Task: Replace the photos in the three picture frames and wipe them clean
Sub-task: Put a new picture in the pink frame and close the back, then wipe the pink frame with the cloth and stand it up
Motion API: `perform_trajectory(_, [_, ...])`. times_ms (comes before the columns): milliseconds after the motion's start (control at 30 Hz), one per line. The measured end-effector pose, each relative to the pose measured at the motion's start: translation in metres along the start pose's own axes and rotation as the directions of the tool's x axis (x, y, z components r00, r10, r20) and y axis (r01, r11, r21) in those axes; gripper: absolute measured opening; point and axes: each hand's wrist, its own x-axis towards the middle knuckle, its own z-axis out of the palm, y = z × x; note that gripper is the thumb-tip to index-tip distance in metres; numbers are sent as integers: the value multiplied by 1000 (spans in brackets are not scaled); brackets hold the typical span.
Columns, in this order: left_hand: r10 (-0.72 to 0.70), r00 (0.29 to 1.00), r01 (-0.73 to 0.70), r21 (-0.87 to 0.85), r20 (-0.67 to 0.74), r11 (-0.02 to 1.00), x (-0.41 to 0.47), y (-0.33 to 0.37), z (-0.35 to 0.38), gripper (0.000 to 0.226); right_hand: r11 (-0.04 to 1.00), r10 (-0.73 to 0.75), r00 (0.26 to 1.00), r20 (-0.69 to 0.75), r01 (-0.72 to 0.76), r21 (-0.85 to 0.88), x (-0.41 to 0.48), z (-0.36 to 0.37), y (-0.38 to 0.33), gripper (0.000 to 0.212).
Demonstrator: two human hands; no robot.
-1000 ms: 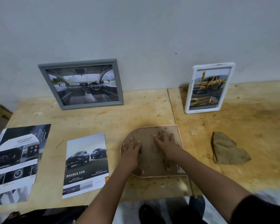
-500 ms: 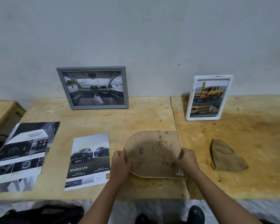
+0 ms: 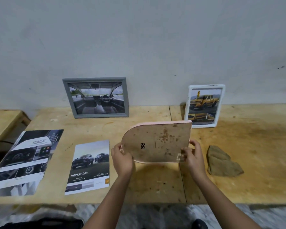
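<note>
You have lifted the pink frame off the table since half a second ago, when it lay flat; it now tilts up with its brown, spotted back facing you, above the table's middle. Your left hand grips its rounded left edge, fingers curled around it. Your right hand pinches the lower right corner, beside a small pale tab. A grey frame with a car-interior picture leans on the wall at the back left, and a white frame with a yellow truck picture stands at the back right, just behind the pink one. A "Double Cab" photo lies flat left of your left hand, with a larger brochure further left. A crumpled brown cloth rests on the table right of your right hand.
</note>
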Motion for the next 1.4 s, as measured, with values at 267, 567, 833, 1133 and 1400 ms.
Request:
perform_trajectory(267, [3,929,114,-292,371,950,-17,-15,-5,30,902,132,991,33,-134,411,8,-37,25,14])
perform_trajectory(567, [-314,837,521,-476,448,708,-32,-53,13,33,947,321,943,86,-318,-45,28,-68,45,20])
perform_trajectory(833, [-246,915,356,-354,320,865,-47,-61,36,42,763,40,996,82,23,-646,55,-116,50,50])
perform_trajectory(1133, [-6,982,2,20,190,1000,-61,-67,46,37,326,49,977,209,182,-928,73,-128,86,60])
perform_trajectory(1400, [-1,980,-17,84,200,996,-67,-81,36,40,783,-71,997,-15,47,-621,90,-92,67,26])
